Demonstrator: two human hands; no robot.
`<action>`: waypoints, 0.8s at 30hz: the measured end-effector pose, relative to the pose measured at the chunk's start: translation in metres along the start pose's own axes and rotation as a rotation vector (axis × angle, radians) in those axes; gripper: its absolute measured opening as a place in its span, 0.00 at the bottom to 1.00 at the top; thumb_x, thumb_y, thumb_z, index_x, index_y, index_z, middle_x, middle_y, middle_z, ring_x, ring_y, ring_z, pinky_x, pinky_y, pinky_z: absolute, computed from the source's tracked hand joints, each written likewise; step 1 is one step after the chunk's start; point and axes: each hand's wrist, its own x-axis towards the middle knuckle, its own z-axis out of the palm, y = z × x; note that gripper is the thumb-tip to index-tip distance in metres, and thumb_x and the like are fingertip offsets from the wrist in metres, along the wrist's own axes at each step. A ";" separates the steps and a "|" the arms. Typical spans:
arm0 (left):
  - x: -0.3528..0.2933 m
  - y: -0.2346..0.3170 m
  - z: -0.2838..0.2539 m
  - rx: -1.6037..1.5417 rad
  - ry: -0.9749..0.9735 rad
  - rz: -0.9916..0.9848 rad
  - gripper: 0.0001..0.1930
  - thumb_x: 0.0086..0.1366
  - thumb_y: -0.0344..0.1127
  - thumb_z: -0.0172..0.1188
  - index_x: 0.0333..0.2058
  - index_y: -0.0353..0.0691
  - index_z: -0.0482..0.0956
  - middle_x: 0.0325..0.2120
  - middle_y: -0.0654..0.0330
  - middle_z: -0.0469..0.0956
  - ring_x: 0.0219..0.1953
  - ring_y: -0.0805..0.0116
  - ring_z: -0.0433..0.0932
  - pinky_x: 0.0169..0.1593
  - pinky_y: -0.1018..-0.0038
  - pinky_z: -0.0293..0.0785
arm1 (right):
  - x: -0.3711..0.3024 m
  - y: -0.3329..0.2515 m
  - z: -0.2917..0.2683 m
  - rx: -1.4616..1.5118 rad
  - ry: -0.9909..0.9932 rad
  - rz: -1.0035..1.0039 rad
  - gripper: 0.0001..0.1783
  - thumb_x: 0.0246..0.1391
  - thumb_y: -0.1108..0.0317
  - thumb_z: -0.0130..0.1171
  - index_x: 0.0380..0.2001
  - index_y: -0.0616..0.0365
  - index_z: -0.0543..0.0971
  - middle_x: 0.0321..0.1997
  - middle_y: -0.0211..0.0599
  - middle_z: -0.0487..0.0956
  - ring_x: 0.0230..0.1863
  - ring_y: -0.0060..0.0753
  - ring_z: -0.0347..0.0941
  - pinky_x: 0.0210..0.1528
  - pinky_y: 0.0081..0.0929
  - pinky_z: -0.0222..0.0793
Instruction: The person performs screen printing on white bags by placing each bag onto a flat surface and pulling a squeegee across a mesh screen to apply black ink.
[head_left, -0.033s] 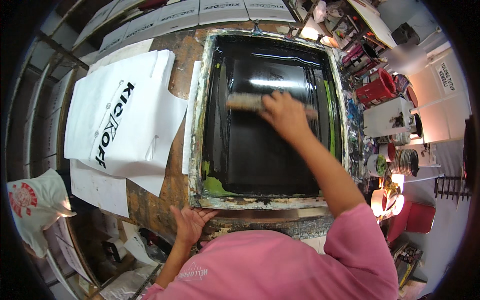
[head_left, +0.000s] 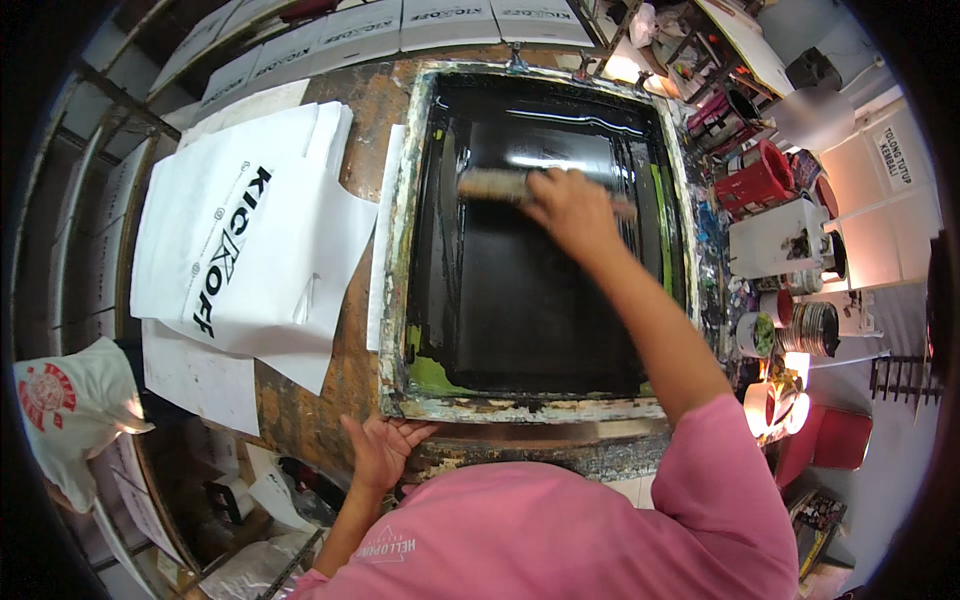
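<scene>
A wooden-framed printing screen [head_left: 392, 290], smeared with dried paint, lies on the workbench in front of me. Its mesh is coated in glossy black ink [head_left: 540, 320], with green strips showing along the sides. My right hand [head_left: 568, 208] grips a wooden squeegee [head_left: 488, 186], which spans the far half of the mesh crosswise. The squeegee's lower edge is lost in the dark ink. By the screen's near left corner my left hand [head_left: 382, 448] rests palm up with fingers spread, holding nothing. Whether its fingertips touch the frame I cannot tell.
A stack of white printed bags [head_left: 235, 235] lies left of the screen, overlapping the worn bench [head_left: 375, 95]. Hinge clamps [head_left: 516, 60] stand at the screen's far edge. Paint tubs, a red bucket [head_left: 755, 180] and a lit lamp [head_left: 790, 400] are at the right. More white printed sheets fill the far racks.
My right hand has pushed the squeegee slightly farther away across the mesh. The left hand remains by the near corner.
</scene>
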 end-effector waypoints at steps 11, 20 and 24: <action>0.007 -0.015 -0.032 -0.358 -0.330 0.112 0.55 0.60 0.85 0.35 0.56 0.33 0.77 0.55 0.43 0.78 0.63 0.45 0.73 0.69 0.41 0.61 | 0.135 0.089 -0.003 0.025 -0.138 -0.043 0.27 0.61 0.40 0.57 0.50 0.50 0.83 0.44 0.45 0.85 0.48 0.54 0.80 0.50 0.48 0.76; 0.011 -0.013 -0.031 -0.332 -0.453 0.111 0.50 0.67 0.79 0.24 0.56 0.39 0.79 0.55 0.42 0.79 0.63 0.41 0.72 0.71 0.40 0.57 | 0.002 -0.008 -0.034 -0.033 -0.140 -0.038 0.20 0.60 0.48 0.61 0.43 0.52 0.76 0.41 0.42 0.81 0.43 0.51 0.80 0.41 0.48 0.74; 0.012 -0.012 -0.026 -0.395 -0.473 0.093 0.51 0.69 0.77 0.23 0.55 0.37 0.80 0.53 0.42 0.80 0.62 0.42 0.74 0.71 0.40 0.56 | -0.112 -0.097 -0.095 0.013 -0.255 0.019 0.20 0.56 0.52 0.65 0.41 0.55 0.72 0.36 0.40 0.79 0.38 0.49 0.79 0.39 0.47 0.76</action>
